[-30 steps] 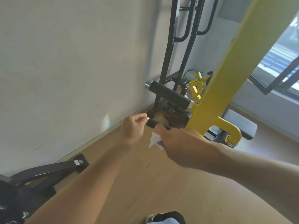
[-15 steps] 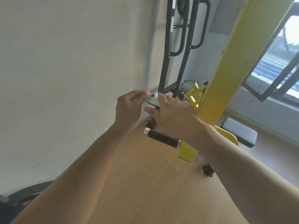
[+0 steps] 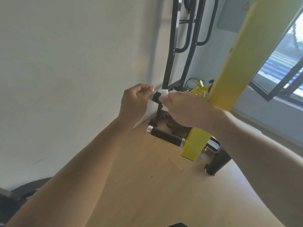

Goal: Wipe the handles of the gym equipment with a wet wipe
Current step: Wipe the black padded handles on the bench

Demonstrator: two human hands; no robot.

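An upper black handle [image 3: 156,96] sticks out leftward from the yellow machine arm [image 3: 246,59]. My left hand [image 3: 136,102] pinches its silver end cap. My right hand [image 3: 185,110] is wrapped over the handle with a white wet wipe [image 3: 164,93] pressed against it; most of the handle is hidden under that hand. A lower black handle [image 3: 165,135] with silver end caps juts from the yellow post [image 3: 196,145] below and nothing touches it.
A pale wall [image 3: 73,71] runs close on the left. A black steel frame [image 3: 178,46] stands behind the handles. Another black foam grip [image 3: 217,163] hangs low at the right. A window [image 3: 278,68] is at the far right, wooden floor [image 3: 147,185] below.
Both hands have gone up from the lower handle to the upper one. The wipe, dangling a second ago, is now wrapped on the upper handle. The view has tilted upward.
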